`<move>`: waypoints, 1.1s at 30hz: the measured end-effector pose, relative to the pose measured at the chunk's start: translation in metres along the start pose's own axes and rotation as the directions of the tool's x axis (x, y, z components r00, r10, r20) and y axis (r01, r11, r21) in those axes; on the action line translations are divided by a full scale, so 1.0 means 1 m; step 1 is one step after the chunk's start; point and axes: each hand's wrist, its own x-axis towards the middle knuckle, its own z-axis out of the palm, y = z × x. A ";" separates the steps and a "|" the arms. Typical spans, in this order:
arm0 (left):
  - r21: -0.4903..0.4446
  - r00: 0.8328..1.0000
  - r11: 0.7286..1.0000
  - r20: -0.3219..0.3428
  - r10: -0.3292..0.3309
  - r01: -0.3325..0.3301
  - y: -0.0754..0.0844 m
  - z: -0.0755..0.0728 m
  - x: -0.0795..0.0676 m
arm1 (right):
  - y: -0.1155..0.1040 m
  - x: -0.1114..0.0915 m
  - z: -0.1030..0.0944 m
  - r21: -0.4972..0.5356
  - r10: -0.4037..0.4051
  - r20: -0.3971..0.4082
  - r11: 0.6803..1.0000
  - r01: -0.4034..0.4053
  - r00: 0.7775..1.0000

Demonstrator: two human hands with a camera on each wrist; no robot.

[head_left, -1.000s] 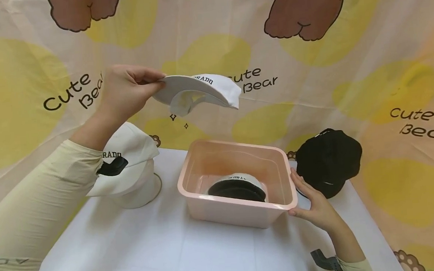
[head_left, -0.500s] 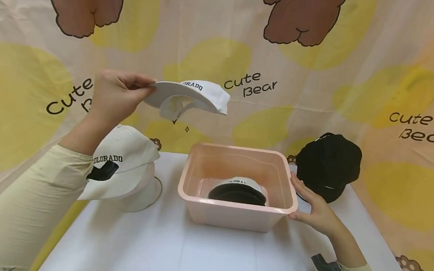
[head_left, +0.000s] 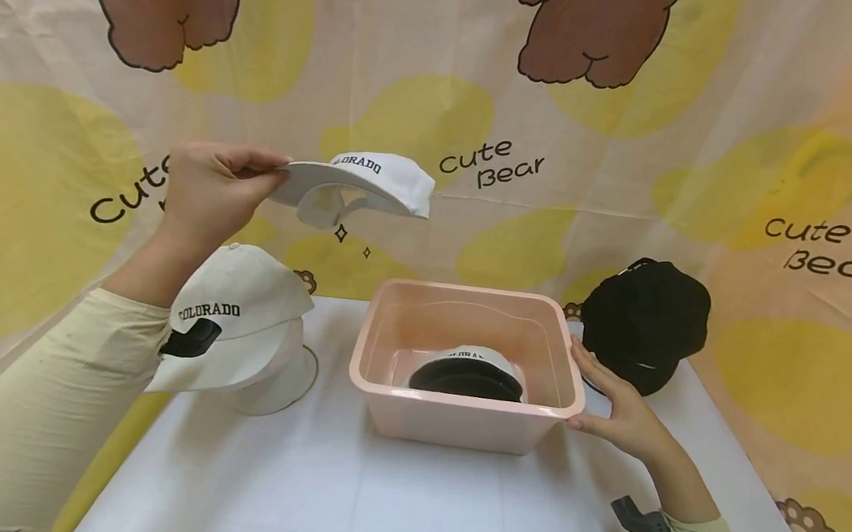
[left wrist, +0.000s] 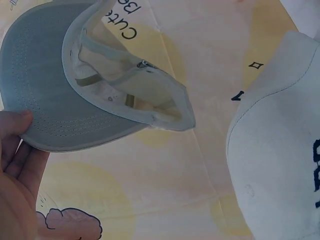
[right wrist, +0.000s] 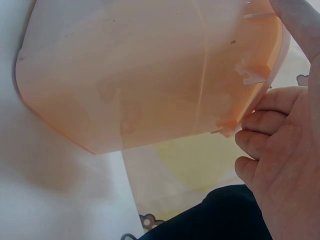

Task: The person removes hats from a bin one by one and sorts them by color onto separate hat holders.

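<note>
My left hand [head_left: 205,190] pinches the edge of the brim of a white baseball cap [head_left: 384,175] lettered COLORADO, raised above the table. Seen from the left wrist, the cap's grey-looking brim underside [left wrist: 40,75] and hollow inside face the camera, with the thumb on the brim. My right hand [head_left: 621,417] rests against the right front corner of a pink plastic storage bin [head_left: 450,427], thumb and fingers at its rim, as the right wrist view also shows. In the bin lies a white cap with a black brim [head_left: 465,377].
To the left, another white COLORADO cap [head_left: 244,285] sits on a white stand [head_left: 269,393], partly behind my left sleeve. A black cap [head_left: 645,318] is right of the bin, close to my right hand. A printed cloth [head_left: 417,112] hangs behind the white table [head_left: 301,501].
My left hand has drawn the held cap leftward, towards the space above the capped stand. My right hand has stayed at the bin's corner. The camera view has shifted slightly.
</note>
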 end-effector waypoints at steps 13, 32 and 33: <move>0.014 0.999 1.000 -0.043 -0.015 0.016 -0.006 -0.007 0.000 | 0.000 0.003 -0.003 -0.012 -0.019 0.022 1.000 0.019 1.000; 0.025 0.999 1.000 -0.047 -0.006 0.008 -0.009 -0.015 -0.008 | -0.056 0.026 -0.030 -0.180 -0.005 -0.005 0.984 0.004 1.000; 0.029 0.999 1.000 -0.048 -0.003 0.005 -0.010 -0.016 -0.008 | -0.061 0.030 -0.031 -0.183 -0.014 -0.007 0.983 0.012 1.000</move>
